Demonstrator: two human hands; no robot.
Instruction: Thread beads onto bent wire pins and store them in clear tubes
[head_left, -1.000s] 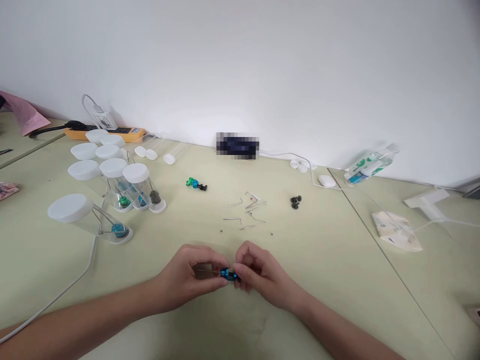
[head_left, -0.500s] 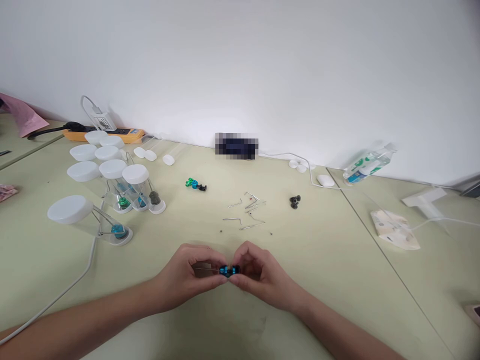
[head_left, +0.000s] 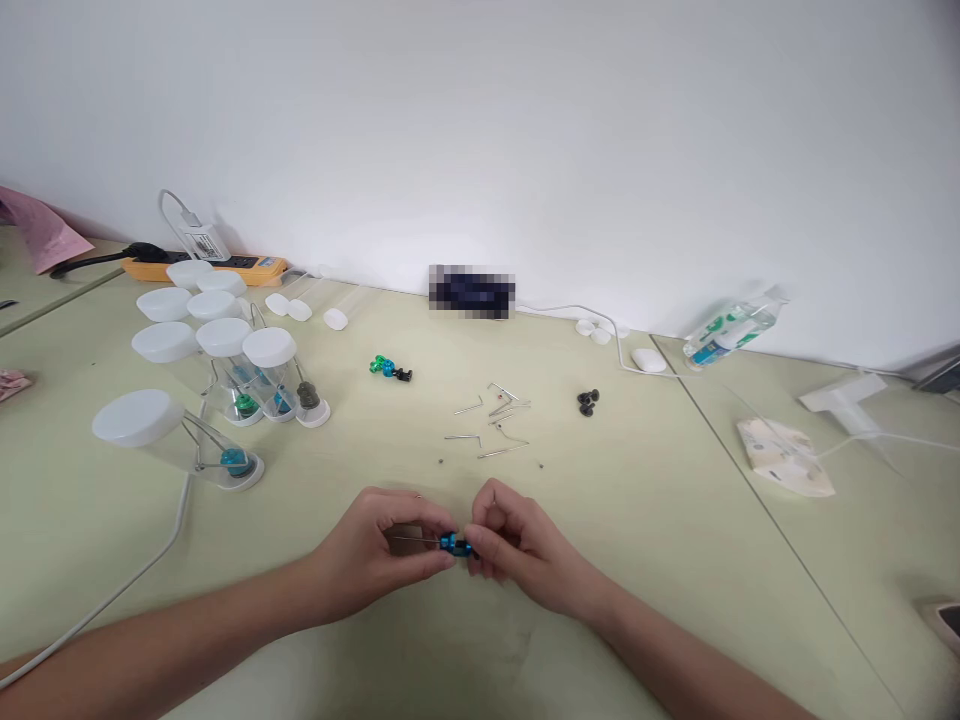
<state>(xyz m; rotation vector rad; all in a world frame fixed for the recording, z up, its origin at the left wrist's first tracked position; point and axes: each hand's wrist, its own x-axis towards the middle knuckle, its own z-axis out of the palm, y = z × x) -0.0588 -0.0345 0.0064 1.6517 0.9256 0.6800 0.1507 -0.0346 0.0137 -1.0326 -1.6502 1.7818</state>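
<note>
Near the table's front edge, my left hand (head_left: 394, 545) pinches a small shiny blue metal part (head_left: 448, 543) between thumb and fingertips. A thin metal rod (head_left: 412, 540) sticks out of it to the left, inside the curve of that hand. My right hand (head_left: 521, 545) is closed around the other, dark end of the same part. Its thumb lies over that end, and the fingers curl beneath, partly hidden. Just beyond my hands lie several bent metal rods (head_left: 504, 410) and two tiny dark bits, one of them a small dark speck (head_left: 541, 465).
Several clear tubes with white caps (head_left: 139, 418) stand at left, holding coloured metal parts. Green, blue and black parts (head_left: 390, 368) and black knobs (head_left: 589, 403) lie mid-table. Behind are an orange power strip (head_left: 247, 270), a white cable and a plastic bottle (head_left: 735, 327).
My right hand has shifted its hold: the thumb has moved up over the dark end and the fingers have curled under. The left hand keeps its pinch almost unmoved.
</note>
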